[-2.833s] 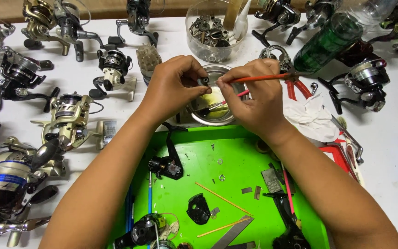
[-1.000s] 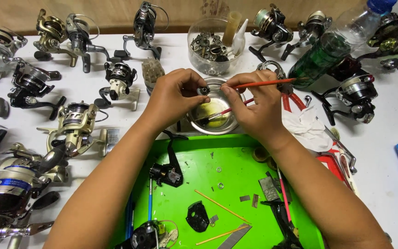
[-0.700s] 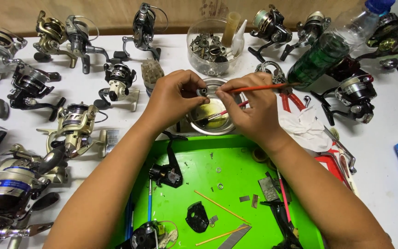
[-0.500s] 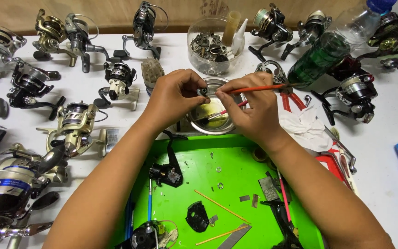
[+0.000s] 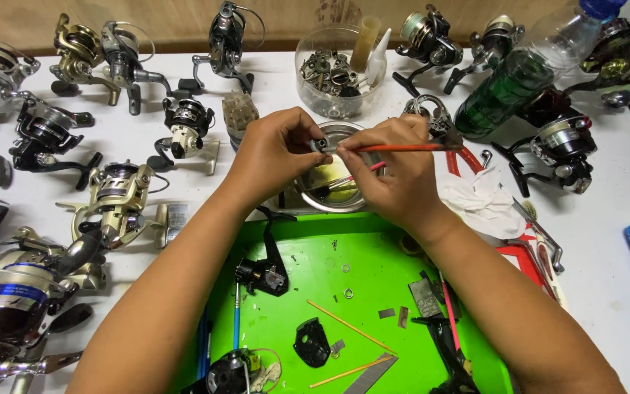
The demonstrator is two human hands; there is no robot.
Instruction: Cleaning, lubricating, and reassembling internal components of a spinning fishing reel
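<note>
My left hand (image 5: 275, 149) pinches a small dark metal part (image 5: 320, 144) just above a round metal bowl (image 5: 313, 198) that holds yellowish liquid. My right hand (image 5: 395, 171) grips a thin red-handled brush (image 5: 402, 147), held level, its tip touching the small part. Both hands meet over the bowl, at the far edge of a bright green tray (image 5: 373, 255). On the tray lie a black reel body (image 5: 262, 276), a black cover piece (image 5: 310, 341), thin orange sticks and small washers.
Several fishing reels (image 5: 118, 197) crowd the white table on the left and along the back. A clear tub of metal parts (image 5: 333, 69) stands behind the bowl. A green bottle (image 5: 508, 87), red pliers (image 5: 468, 157) and a white cloth (image 5: 486, 204) lie right.
The view has shifted slightly. My hands stay over the bowl; the brush has lifted from the liquid and now lies level against the small part.
</note>
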